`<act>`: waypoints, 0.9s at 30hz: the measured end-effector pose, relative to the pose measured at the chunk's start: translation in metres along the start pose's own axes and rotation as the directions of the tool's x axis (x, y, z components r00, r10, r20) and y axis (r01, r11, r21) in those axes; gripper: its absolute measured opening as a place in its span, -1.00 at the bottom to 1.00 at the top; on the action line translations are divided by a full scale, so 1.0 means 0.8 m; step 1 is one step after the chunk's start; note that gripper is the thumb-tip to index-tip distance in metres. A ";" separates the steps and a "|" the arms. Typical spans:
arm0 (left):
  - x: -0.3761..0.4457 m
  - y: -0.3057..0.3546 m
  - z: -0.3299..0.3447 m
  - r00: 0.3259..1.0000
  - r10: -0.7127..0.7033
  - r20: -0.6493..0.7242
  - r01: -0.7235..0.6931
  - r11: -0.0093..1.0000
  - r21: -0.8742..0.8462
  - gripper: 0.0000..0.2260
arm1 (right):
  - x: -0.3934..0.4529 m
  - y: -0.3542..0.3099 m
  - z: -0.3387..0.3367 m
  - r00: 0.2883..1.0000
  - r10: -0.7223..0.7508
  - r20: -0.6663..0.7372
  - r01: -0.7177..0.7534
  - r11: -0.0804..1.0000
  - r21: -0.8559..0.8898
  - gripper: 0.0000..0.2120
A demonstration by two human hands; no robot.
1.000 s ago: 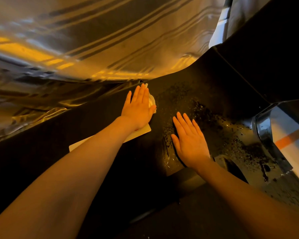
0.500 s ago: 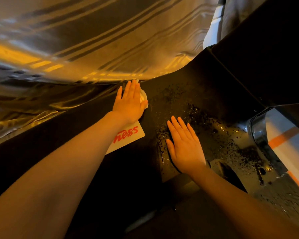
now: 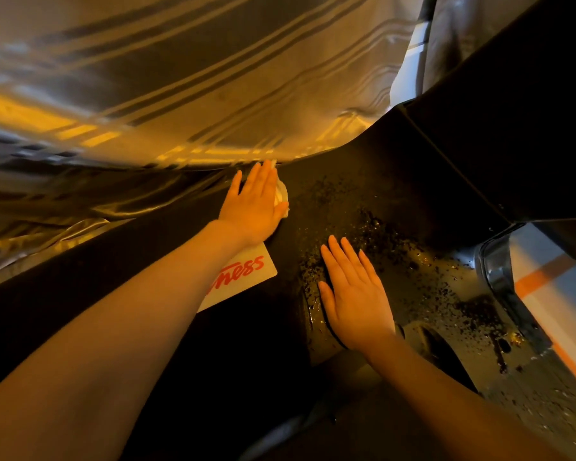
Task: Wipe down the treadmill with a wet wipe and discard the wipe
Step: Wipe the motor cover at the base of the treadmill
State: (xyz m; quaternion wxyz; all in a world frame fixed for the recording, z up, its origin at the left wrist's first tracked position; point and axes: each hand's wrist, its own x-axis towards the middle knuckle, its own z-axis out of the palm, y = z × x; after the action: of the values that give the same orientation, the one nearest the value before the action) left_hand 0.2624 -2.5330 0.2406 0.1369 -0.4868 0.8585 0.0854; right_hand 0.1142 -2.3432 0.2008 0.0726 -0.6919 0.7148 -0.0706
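Left hand (image 3: 251,207) slid the wet wipe (image 3: 281,197) toward the far edge of the treadmill (image 3: 396,201), pressing flat-fingered; right hand (image 3: 356,294) flat, released

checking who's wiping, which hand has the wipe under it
The left hand, flat on the white wipe peeking out by its thumb; the right hand rests on the bare, wet treadmill.

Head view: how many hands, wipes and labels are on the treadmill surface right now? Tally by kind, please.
Hands: 2, the left hand flat on the wipe and the right hand flat on the wet black surface
Wipe: 1, white
Label: 1, white with red letters
Total: 4
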 end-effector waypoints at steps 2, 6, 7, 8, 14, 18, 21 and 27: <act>0.009 0.003 -0.003 1.000 0.013 -0.009 -0.013 1.000 0.005 -0.41 | 0.001 0.000 0.001 1.000 0.000 -0.002 0.000 1.000 0.002 -0.44; -0.032 0.028 0.018 0.976 0.205 -0.077 -0.195 0.973 0.120 -0.39 | 0.000 -0.001 0.000 1.000 -0.003 -0.009 0.003 1.000 -0.004 -0.45; -0.048 0.032 0.025 0.959 0.269 -0.085 -0.255 0.955 0.150 -0.38 | 0.000 -0.001 0.000 1.000 -0.004 -0.012 0.003 1.000 -0.006 -0.45; -0.060 0.034 0.029 0.947 0.313 -0.076 -0.297 0.940 0.170 -0.36 | 0.001 -0.001 0.000 1.000 -0.004 -0.012 0.004 1.000 -0.008 -0.45; -0.026 0.019 0.013 0.976 0.212 -0.055 -0.204 0.972 0.120 -0.39 | 0.002 -0.001 -0.001 1.000 -0.001 -0.021 0.001 1.000 -0.014 -0.46; 0.016 0.013 -0.002 0.995 0.098 -0.029 -0.096 0.992 0.079 -0.40 | 0.002 -0.002 0.000 0.999 0.016 -0.031 -0.016 1.000 -0.009 -0.44; -0.001 0.025 0.005 0.985 0.166 -0.049 -0.160 0.981 0.108 -0.39 | 0.002 -0.003 0.000 0.999 0.036 -0.036 -0.036 0.999 0.013 -0.42; -0.062 0.035 0.029 0.897 0.440 -0.026 -0.427 0.882 0.200 -0.36 | 0.001 -0.001 0.001 0.999 0.024 -0.040 -0.023 0.999 0.026 -0.42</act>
State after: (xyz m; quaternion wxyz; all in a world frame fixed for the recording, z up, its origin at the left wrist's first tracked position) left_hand 0.2660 -2.4721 0.2349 0.1295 -0.2699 0.9540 0.0146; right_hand 0.1155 -2.3440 0.2002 0.0681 -0.6811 0.7231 -0.0927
